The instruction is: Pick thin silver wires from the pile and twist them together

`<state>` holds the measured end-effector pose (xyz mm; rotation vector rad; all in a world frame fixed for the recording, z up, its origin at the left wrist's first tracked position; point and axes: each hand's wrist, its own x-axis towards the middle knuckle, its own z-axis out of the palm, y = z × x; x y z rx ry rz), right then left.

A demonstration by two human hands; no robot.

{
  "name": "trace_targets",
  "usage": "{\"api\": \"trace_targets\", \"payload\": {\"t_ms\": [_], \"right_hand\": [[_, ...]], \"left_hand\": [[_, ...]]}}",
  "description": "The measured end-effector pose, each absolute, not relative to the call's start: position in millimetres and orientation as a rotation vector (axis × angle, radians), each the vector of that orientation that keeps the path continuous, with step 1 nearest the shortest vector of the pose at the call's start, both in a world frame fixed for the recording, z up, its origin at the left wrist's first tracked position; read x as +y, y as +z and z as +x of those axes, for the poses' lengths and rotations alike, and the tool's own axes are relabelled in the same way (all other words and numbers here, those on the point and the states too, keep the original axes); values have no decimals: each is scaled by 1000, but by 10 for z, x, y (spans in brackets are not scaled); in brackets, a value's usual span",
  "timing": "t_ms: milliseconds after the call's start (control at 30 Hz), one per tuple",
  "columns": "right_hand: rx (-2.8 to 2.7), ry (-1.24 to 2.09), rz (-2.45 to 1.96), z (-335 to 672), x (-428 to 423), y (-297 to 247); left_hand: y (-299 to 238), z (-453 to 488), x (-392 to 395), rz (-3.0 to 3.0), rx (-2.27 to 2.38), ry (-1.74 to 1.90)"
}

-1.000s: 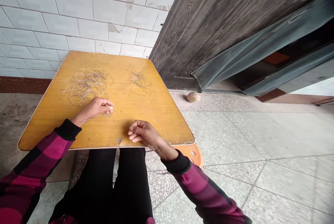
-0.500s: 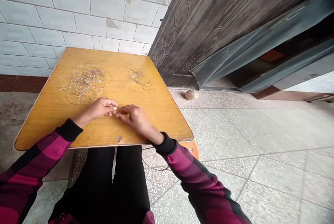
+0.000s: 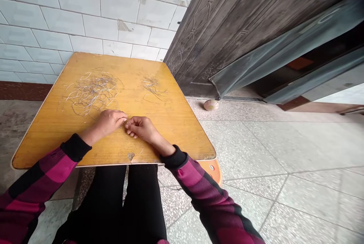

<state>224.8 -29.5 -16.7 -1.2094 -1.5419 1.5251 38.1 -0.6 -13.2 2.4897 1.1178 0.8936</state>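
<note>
My left hand [image 3: 109, 121] is closed in a pinch near the front middle of the wooden table [image 3: 182, 134]. Facing it, almost touching, my right hand [image 3: 142, 127] pinches with thumb and forefinger. A thin wire [image 3: 127, 121] shows faintly between the fingertips of both hands; most of it is hidden. Beyond my left hand spreads a large tangled heap of thin wires [image 3: 95, 92]. A smaller bunch of wires [image 3: 153, 86] lies farther back on the right, apart from the heap.
The table's far edge meets a white tiled wall [image 3: 91, 27]. An orange stool [image 3: 214, 170] shows under the right front corner. On the floor right of the table sits a round pale object [image 3: 211, 105], near a dark carved door [image 3: 196, 54] and a grey-green curtain [image 3: 250, 65].
My left hand has rolled over, its back now facing up. My right fingers have closed into a pinch by the left fingertips. The view has shifted slightly.
</note>
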Motion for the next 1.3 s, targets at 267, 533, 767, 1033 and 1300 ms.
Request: {"api": "trace_targets", "payload": {"t_ms": [267,533,767,1033,1300], "right_hand": [[-1598,1402,-1169,2249,-292,-164],[-1678,1377,-1130,2294,-259,-206],[-2011,987,-1216,2391,-323,-120],[-2459,51,-1290,2400,-419,-107],[-2552,95,-866,2397,-439,-172]], "left_hand": [[-100,395,-81,2751,1074,906],[-119,367,-80,2791,1063,933],[-110,361,-33,2653,1316,955],[-98,345,-17,2550,1477,869],[-98,349,-8,2564,1437,739]]}}
